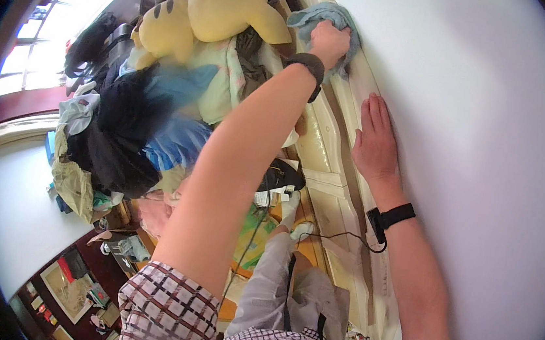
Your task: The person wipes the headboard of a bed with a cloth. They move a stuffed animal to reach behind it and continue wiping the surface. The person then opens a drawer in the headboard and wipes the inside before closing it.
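Observation:
My left hand [329, 43] is closed on a blue-grey cloth [320, 14], reaching far forward along a cream ledge [359, 78] that runs beside the white wall. The cloth is bunched under the fingers and rests on the ledge's top. Nearer to me, my right hand [377, 141] lies flat where the ledge meets the wall, fingers stretched out and holding nothing. A black band with a cable circles the right wrist, and another dark band circles the left.
Left of the ledge, yellow plush toys [229, 5] lie on a heap of clothes [126, 123]. A black pouch [282, 176] sits beside the cream panelling. A thin black cable [338, 234] crosses near my legs. The white wall [496, 159] fills the right side.

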`<state>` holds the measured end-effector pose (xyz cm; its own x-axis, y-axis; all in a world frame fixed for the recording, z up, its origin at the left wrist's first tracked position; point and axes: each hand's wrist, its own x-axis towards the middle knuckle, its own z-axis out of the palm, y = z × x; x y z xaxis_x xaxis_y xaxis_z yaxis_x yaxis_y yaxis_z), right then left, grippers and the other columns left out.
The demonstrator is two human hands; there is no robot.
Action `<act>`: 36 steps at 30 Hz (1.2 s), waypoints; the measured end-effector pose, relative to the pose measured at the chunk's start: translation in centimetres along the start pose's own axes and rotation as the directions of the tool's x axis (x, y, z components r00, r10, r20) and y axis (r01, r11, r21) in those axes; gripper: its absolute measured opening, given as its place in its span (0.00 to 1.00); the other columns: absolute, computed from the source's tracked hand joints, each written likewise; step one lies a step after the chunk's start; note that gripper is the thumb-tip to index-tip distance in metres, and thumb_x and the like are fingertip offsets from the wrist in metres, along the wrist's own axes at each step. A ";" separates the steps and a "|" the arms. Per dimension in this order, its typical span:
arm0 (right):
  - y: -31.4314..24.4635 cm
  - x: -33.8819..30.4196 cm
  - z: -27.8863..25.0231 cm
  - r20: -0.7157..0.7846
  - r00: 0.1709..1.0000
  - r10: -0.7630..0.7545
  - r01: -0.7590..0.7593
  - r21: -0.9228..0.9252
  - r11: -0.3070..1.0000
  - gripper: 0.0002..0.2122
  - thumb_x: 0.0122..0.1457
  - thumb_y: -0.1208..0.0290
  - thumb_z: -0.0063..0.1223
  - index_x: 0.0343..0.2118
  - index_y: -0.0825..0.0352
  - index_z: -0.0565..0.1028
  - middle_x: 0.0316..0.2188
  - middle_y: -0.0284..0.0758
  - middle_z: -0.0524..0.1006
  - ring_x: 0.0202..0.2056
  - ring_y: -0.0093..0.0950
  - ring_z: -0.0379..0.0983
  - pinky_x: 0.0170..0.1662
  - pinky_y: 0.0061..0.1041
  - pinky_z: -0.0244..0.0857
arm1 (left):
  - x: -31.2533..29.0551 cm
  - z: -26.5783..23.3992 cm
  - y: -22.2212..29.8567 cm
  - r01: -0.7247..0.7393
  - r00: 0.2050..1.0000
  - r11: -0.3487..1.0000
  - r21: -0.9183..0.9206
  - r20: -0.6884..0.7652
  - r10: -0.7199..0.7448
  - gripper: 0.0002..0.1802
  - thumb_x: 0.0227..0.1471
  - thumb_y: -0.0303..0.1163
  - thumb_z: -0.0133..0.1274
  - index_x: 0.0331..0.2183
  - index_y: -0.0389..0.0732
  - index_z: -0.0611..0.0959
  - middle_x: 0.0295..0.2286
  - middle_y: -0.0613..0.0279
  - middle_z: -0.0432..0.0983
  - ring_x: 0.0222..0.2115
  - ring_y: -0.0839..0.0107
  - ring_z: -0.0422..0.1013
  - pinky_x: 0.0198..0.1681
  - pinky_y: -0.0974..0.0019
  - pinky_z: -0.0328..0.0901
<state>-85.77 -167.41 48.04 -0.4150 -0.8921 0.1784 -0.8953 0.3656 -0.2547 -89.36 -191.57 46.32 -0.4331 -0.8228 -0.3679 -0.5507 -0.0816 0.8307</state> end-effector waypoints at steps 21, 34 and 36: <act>0.2 0.2 -0.1 0.083 0.997 0.005 -0.003 -0.025 1.000 0.29 0.51 0.78 0.52 0.59 0.82 0.63 0.64 0.54 0.59 0.67 0.48 0.53 0.70 0.36 0.49 | -0.3 1.0 0.5 0.004 0.995 0.990 -0.141 -0.096 -0.018 0.24 0.49 0.31 0.59 0.47 0.28 0.77 0.45 0.34 0.76 0.50 0.39 0.70 0.55 0.50 0.66; -0.3 0.7 -1.4 0.209 0.976 0.064 -0.067 0.007 0.998 0.27 0.57 0.73 0.49 0.58 0.82 0.64 0.64 0.54 0.60 0.66 0.48 0.53 0.71 0.38 0.46 | 0.7 1.3 -0.9 -0.115 0.987 0.981 -0.159 -0.126 0.095 0.20 0.51 0.30 0.58 0.44 0.30 0.78 0.43 0.33 0.76 0.48 0.36 0.70 0.53 0.47 0.63; -0.5 0.8 -1.6 0.185 0.980 0.077 -0.084 0.032 0.996 0.26 0.57 0.75 0.49 0.59 0.81 0.65 0.64 0.53 0.61 0.66 0.47 0.54 0.70 0.39 0.48 | 0.4 1.2 -0.8 -0.121 0.987 0.973 -0.197 -0.130 0.096 0.19 0.52 0.28 0.57 0.46 0.32 0.77 0.43 0.34 0.76 0.48 0.37 0.70 0.53 0.47 0.63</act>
<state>-85.95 -167.91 49.83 -0.4455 -0.8950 -0.0212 -0.8514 0.4309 -0.2989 -89.98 -191.17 45.00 -0.3880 -0.8928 -0.2290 -0.3432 -0.0907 0.9349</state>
